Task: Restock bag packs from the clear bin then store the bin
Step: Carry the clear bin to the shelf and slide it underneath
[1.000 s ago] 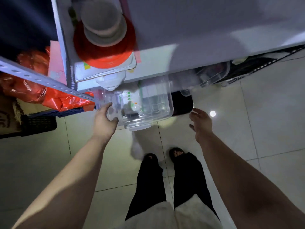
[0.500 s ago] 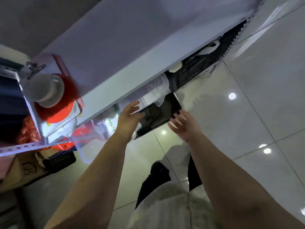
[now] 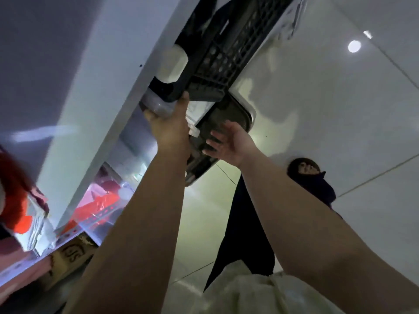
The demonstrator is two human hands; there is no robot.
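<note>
The view is strongly tilted. A clear bin (image 3: 235,114) with rounded corners and a dark inside sits low on the floor, partly under the white shelf board (image 3: 95,91). My left hand (image 3: 170,125) is closed over the bin's clear rim at the shelf's edge. My right hand (image 3: 229,141) hovers open with fingers spread, right beside the bin's dark face; whether it touches is unclear. A second clear bin (image 3: 106,200) stands further left under the same board. No bag packs are clearly visible.
A black lattice crate (image 3: 226,53) sits beyond the bin under the shelf. Orange-red bags (image 3: 13,205) and a cardboard box (image 3: 70,252) fill the left rack. A person in dark clothing (image 3: 317,182) is on the right. Glossy tiled floor (image 3: 317,98) spreads right.
The camera has swung right and tilted further. Both hands reached deeper toward the dark-looking bin; my left hand left the first clear bin and now grips this one's rim.
</note>
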